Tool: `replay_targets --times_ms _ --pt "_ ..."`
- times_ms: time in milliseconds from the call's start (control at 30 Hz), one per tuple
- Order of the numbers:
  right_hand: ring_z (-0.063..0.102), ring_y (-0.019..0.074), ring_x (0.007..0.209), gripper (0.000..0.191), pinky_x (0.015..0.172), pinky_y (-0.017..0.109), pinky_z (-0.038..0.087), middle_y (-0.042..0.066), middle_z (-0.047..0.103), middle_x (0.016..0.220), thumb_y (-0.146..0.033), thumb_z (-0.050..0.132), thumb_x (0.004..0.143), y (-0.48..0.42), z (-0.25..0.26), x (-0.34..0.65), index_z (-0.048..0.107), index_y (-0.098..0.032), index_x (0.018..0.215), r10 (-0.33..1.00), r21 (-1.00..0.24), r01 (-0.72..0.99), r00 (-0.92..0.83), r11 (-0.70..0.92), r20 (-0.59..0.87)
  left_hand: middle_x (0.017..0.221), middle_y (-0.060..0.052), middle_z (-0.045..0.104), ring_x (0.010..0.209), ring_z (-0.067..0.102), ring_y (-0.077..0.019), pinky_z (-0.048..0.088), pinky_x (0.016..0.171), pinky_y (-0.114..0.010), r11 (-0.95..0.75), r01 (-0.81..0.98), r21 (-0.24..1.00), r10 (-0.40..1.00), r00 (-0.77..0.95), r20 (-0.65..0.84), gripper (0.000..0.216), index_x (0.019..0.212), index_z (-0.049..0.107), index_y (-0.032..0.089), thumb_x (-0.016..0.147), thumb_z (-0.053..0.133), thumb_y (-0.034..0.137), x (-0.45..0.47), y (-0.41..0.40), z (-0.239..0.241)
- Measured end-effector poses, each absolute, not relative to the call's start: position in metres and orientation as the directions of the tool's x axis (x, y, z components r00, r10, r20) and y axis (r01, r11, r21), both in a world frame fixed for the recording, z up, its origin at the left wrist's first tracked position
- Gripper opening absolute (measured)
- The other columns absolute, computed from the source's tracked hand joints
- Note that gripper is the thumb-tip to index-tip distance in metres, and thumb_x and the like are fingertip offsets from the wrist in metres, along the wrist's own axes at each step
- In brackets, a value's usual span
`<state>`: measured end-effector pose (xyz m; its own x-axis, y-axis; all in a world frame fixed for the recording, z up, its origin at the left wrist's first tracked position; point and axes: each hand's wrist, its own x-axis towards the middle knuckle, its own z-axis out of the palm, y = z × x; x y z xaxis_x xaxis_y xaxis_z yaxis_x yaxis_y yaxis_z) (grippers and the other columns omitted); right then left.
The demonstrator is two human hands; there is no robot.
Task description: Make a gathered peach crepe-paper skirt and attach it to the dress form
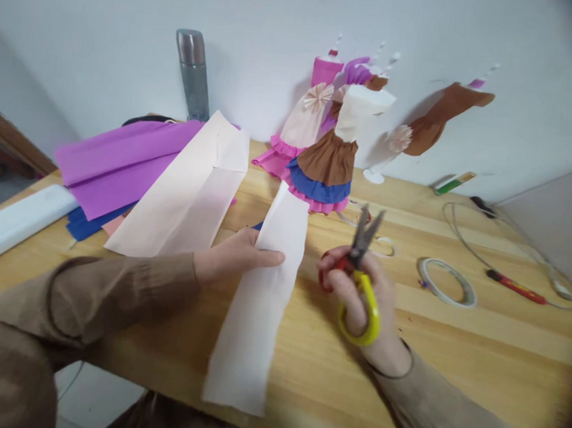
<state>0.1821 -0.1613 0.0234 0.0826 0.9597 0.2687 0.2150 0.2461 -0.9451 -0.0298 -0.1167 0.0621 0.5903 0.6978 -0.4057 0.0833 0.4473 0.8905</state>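
Two bare hands work above a wooden worktop [500,356]. The left forearm reaches in from the left, roughly level, and the left hand [237,256] pinches a long white paper strip [246,341] along its left edge — thumb flat on top, fingers mostly hidden. The strip slants from a brown-and-blue paper dress [325,158] toward the worktop's near edge. The right forearm angles up from the lower right; the right hand [358,296] grips scissors [358,251] — blades slightly parted, pointing away, beside the strip.
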Motion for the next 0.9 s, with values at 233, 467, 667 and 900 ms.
replay_targets --times_ms 233,467,667,900 --pt "0.062 0.0210 0.084 0.035 0.071 0.035 0.051 0.006 0.064 0.102 -0.035 0.075 0.072 -0.138 0.031 0.204 0.055 -0.026 0.100 0.932 -0.931 0.047 -0.009 0.361 0.361 0.056 -0.003 0.063 0.048 0.056 -0.0167 0.044 0.049 -0.027 0.111 0.535 0.838 0.422 0.737 -0.527 0.015 0.056 0.065 0.015 0.065 0.069 0.027 -0.041 -0.096 0.084" --pt "0.055 0.0120 0.058 0.030 0.052 0.025 0.045 -0.003 0.061 0.069 -0.024 0.077 0.063 -0.152 0.030 0.177 0.055 -0.022 0.084 0.993 -0.993 0.095 0.091 0.068 0.076 0.055 0.001 0.060 0.052 0.055 -0.0137 0.038 0.050 -0.022 -0.536 0.627 0.565 0.527 0.772 -0.356 0.013 0.060 0.064 0.012 0.068 0.062 0.002 -0.035 -0.069 0.100" --pt "0.059 0.0143 0.046 0.043 0.050 0.029 0.048 -0.007 0.060 0.058 -0.029 0.078 0.057 -0.143 0.022 0.177 0.049 -0.022 0.086 0.971 -0.970 -0.219 0.191 -0.100 -0.143 0.080 -0.009 0.061 0.073 0.054 -0.0193 0.038 0.064 -0.032 -0.777 0.627 -0.052 0.553 0.720 0.419 0.030 0.090 0.062 0.011 0.092 0.033 0.009 -0.041 -0.089 0.124" --pt "0.059 0.0119 0.048 0.041 0.050 0.026 0.047 -0.007 0.061 0.060 -0.025 0.080 0.056 -0.143 0.020 0.179 0.053 -0.020 0.086 0.969 -0.969 -0.225 0.196 -0.105 -0.151 0.076 -0.007 0.063 0.075 0.057 -0.0211 0.038 0.056 -0.028 -0.735 0.604 -0.308 0.553 0.797 0.244 0.021 0.077 0.064 0.013 0.085 0.047 0.005 -0.059 -0.113 0.096"
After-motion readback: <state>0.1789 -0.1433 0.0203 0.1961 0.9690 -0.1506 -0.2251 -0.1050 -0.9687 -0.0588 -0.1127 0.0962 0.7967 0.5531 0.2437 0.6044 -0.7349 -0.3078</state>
